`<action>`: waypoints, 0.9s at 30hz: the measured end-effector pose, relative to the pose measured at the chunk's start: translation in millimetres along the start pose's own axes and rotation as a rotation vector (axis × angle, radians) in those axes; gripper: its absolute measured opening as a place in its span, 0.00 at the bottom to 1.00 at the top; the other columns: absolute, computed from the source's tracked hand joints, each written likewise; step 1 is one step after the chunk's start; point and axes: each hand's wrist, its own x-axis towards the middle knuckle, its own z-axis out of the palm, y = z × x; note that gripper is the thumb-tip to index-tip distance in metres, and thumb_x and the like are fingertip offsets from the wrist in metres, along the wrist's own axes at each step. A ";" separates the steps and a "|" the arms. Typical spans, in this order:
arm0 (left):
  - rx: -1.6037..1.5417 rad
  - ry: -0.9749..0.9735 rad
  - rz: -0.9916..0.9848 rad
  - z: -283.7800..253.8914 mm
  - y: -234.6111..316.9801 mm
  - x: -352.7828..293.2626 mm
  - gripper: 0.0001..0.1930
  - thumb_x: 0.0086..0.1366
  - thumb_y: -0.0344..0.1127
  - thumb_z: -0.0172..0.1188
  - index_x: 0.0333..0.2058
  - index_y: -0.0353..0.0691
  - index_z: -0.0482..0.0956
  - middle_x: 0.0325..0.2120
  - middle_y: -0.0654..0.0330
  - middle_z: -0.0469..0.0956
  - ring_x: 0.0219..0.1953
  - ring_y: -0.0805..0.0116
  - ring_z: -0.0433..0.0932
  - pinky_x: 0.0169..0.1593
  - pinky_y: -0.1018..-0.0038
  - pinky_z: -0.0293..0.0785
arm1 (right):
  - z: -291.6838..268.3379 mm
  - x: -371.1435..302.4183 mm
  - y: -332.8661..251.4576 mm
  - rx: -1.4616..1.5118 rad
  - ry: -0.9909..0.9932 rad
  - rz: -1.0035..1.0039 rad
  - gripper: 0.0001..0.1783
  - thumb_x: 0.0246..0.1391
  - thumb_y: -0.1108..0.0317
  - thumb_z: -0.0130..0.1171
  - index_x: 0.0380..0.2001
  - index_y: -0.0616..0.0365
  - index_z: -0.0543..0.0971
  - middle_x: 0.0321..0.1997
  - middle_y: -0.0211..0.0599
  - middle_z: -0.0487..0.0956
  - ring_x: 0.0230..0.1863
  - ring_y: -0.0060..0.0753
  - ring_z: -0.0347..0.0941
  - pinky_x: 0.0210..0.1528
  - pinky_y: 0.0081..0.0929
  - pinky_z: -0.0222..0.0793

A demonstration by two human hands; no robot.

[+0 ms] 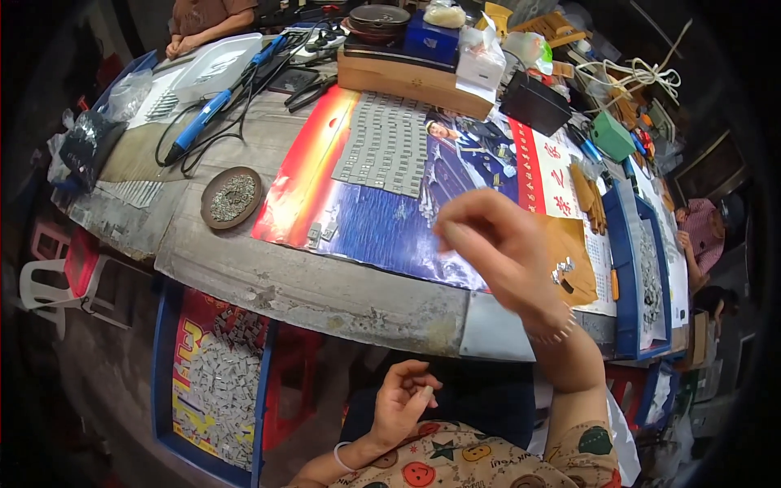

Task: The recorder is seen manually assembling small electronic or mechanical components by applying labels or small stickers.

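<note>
My right hand (500, 248) is raised over the lower right part of a glossy poster (370, 220) on the table. Its thumb and fingers curl into a pinch, and whatever may be between them is too small or hidden. Near my lap, my left hand (404, 403) has curled fingers with the thumb against them; I cannot make out what they hold. Rows of small grey metal pieces (382, 146) lie on the poster's upper part. A few loose metal pieces (323, 233) sit by its lower left edge. More shiny pieces (563, 270) rest on brown paper (579, 291) beside my right wrist.
A round brown dish (208, 213) of tiny metal parts stands left of the poster. Blue electric tools (199, 126) with cords lie behind it. A wooden box (407, 77) borders the back. Blue trays (165, 366) of metal pieces flank me. Other people sit farther off.
</note>
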 end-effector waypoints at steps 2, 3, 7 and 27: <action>0.113 0.004 -0.007 -1.3 4.5 0.4 0.18 0.64 0.20 0.51 0.52 0.35 0.64 0.37 0.55 0.76 0.33 0.76 0.74 0.38 0.80 0.74 | 4.3 -28.4 -52.6 0.310 -0.135 -0.032 0.09 0.57 0.74 0.54 0.39 0.70 0.73 0.36 0.41 0.76 0.36 0.28 0.75 0.38 0.21 0.71; 0.168 -0.027 -0.010 -3.8 3.4 1.8 0.18 0.64 0.20 0.51 0.52 0.35 0.64 0.37 0.55 0.76 0.33 0.76 0.74 0.37 0.80 0.74 | 20.2 -38.0 -74.4 0.373 -0.037 -0.160 0.07 0.57 0.71 0.53 0.28 0.64 0.74 0.25 0.47 0.76 0.23 0.34 0.74 0.24 0.29 0.73; 0.188 0.027 0.066 0.6 13.1 0.2 0.15 0.63 0.19 0.51 0.48 0.34 0.67 0.35 0.55 0.76 0.31 0.76 0.74 0.37 0.80 0.73 | 34.3 -99.7 -111.7 0.650 0.259 -0.278 0.16 0.57 0.69 0.56 0.16 0.62 0.71 0.15 0.48 0.73 0.20 0.43 0.74 0.21 0.33 0.73; 1.145 0.258 0.473 -44.2 133.0 97.4 0.11 0.63 0.26 0.53 0.45 0.32 0.75 0.39 0.60 0.75 0.42 0.74 0.73 0.46 0.78 0.69 | -78.7 -206.3 -103.0 0.915 -0.011 -0.487 0.09 0.52 0.74 0.61 0.23 0.62 0.71 0.25 0.46 0.77 0.22 0.42 0.75 0.27 0.37 0.74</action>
